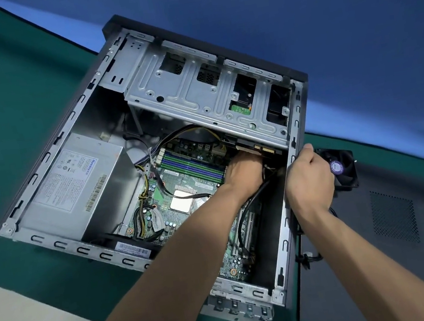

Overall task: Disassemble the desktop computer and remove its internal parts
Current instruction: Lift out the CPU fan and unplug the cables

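Fingers of the left hand (244, 173) reach under the drive cage (195, 94) inside the computer case (47, 154), grip hidden. Right hand (308, 177) curls around the case's side rim, beside a fan (340, 168).

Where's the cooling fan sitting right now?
In the head view the cooling fan lies outside the computer case, on the table by its right wall, just beyond the right hand gripping that wall's top edge.

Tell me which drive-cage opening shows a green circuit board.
The second opening from the right end of the drive cage: a green circuit board shows at its bottom edge. The other openings show only dark interior or black mesh.
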Demonstrator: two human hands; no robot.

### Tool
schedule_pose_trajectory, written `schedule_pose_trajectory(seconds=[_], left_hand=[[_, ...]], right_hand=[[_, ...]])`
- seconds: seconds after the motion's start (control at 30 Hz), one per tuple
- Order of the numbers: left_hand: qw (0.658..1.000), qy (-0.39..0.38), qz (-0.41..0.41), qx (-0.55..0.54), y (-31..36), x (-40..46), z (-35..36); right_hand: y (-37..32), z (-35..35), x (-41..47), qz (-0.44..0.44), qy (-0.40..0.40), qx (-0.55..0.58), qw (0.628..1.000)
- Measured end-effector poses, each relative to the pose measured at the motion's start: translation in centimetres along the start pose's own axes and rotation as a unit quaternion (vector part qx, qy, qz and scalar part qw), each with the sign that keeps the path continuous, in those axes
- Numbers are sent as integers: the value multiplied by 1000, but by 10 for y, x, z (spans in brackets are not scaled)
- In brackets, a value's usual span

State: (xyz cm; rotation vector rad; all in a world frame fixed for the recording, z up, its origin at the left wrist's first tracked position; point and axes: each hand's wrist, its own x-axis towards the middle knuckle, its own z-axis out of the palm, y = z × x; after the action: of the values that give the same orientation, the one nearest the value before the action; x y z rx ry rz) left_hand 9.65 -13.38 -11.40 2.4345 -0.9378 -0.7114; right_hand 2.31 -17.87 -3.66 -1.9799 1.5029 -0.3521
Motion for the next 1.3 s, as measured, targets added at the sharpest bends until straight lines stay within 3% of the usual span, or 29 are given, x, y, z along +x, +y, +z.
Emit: schedule_pose_trajectory(seconds=[1.0,1.3], left_hand=[[993,3,98,64,-9,4,-1],[998,-22,64,11,-8,2,-1]], right_hand=[[2,1,2,9,-10,11,1000],[5,3,5,4,-7,8,1000]])
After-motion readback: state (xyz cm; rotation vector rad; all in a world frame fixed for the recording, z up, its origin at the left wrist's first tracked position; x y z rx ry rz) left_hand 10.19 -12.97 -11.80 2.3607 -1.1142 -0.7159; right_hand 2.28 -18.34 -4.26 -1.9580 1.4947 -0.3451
